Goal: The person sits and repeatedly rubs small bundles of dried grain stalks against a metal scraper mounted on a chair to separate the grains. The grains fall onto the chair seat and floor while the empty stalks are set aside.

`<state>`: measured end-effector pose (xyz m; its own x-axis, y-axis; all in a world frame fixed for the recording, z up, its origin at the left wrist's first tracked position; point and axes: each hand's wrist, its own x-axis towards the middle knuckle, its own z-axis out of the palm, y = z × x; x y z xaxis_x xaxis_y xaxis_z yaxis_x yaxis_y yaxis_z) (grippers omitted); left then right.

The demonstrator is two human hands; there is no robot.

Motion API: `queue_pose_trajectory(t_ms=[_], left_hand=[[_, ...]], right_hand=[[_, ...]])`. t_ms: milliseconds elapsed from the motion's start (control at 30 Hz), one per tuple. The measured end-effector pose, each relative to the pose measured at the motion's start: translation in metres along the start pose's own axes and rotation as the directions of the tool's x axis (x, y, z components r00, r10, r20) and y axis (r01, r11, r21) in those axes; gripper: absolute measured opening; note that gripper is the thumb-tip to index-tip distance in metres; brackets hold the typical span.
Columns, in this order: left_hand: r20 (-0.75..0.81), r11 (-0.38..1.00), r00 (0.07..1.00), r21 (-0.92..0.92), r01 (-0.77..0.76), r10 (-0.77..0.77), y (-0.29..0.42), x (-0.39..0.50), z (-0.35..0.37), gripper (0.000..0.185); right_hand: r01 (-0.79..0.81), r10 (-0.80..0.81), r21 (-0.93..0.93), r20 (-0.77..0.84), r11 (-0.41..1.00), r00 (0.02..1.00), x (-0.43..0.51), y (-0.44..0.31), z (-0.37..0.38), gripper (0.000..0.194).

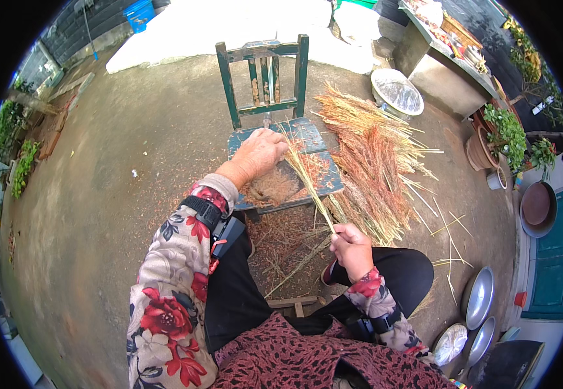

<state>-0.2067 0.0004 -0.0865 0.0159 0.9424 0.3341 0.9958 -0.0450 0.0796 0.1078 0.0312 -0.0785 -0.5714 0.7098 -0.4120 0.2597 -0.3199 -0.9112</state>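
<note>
My right hand grips the lower end of a thin bundle of pale dry stalks. The stalks slant up and left across the seat of a worn dark-green wooden chair. My left hand is above the seat, back upward, beside the bundle's upper part; its fingertips are hidden, so I cannot tell what they hold. Below that hand lies a brownish fluffy clump among reddish husks scattered over the seat. A greyish rod-like piece shows just behind the left hand.
To the chair's right, a large pile of reddish seed heads and straw stalks covers the concrete ground. A plastic-lined basin stands behind it. Metal basins sit at the lower right, and loose stalks lie between my feet.
</note>
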Motion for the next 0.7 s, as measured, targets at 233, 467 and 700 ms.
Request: queue_pose_trajectory(t_ms=[233, 467, 700], left_hand=[[0.08, 0.998, 0.997, 0.055, 0.004, -0.009, -0.005, 0.0, 0.007, 0.013], [0.046, 0.999, 0.999, 0.039, -0.009, 0.007, -0.011, 0.001, 0.019, 0.012], [0.175, 0.996, 0.982, 0.07, 0.053, -0.065, -0.008, 0.006, 0.001, 0.012]], right_hand=[[-0.01, 0.013, -0.072, 0.032, 0.997, 0.999, 0.006, 0.0, 0.005, 0.012], [0.079, -0.075, -0.065, 0.062, 0.995, 0.995, -0.037, -0.013, -0.018, 0.015], [0.042, -0.047, -0.114, -0.048, 0.993, 0.998, -0.103, -0.032, -0.069, 0.016]])
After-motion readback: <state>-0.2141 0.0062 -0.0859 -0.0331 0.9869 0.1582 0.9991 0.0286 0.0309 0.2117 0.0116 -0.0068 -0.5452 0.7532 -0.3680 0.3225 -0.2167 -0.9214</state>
